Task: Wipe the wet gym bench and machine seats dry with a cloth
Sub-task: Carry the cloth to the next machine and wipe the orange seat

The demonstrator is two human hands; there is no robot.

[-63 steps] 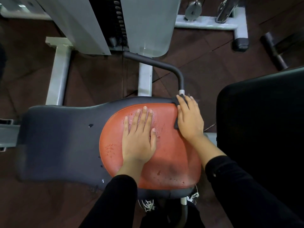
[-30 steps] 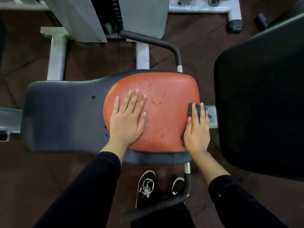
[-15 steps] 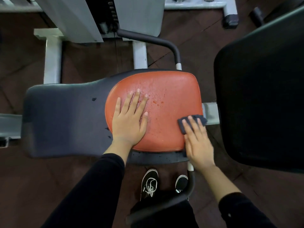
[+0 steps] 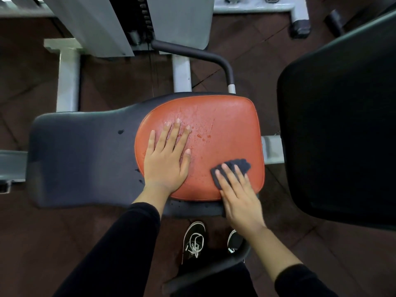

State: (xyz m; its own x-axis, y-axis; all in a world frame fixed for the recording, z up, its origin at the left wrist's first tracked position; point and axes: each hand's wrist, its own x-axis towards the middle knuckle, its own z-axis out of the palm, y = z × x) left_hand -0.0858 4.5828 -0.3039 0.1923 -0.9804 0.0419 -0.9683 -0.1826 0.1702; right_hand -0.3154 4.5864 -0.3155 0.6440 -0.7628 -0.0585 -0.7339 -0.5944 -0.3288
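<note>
Pressing cloth (image 4: 232, 168) flat, right hand (image 4: 240, 196) has slid nearer left hand (image 4: 166, 159), which stays spread on seat (image 4: 227, 125).

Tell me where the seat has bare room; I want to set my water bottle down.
The dark grey pad left of the left hand is bare except one water drop. The orange seat has a free strip along its far and right edges. Its near half is crowded: both hands lie there, the right hand pressing the cloth.

Left hand (image 4: 166, 162) flat, fingers spread; right hand (image 4: 241, 195) flat, fingers extended
</note>
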